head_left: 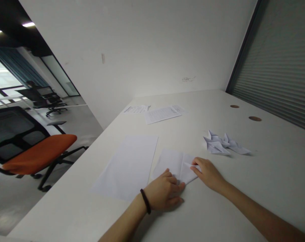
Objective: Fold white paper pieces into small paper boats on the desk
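A folded sheet of white paper point(174, 166) lies on the white desk point(97, 208) between my hands. My left hand point(163, 190) presses on its lower edge, with a dark wristband point(145, 201) on the wrist. The fingertips of my right hand point(207, 173) rest on the paper's right end, at a raised flap. To the left lies a flat white paper sheet point(124, 168). Two folded paper shapes point(224, 144) sit to the right, beyond my right hand.
Printed paper sheets point(162, 114) lie towards the far end of the desk. Two round grommets point(255, 118) are set in the desk near a grey blind point(273, 60). Past the left edge stands an office chair with an orange seat point(38, 153).
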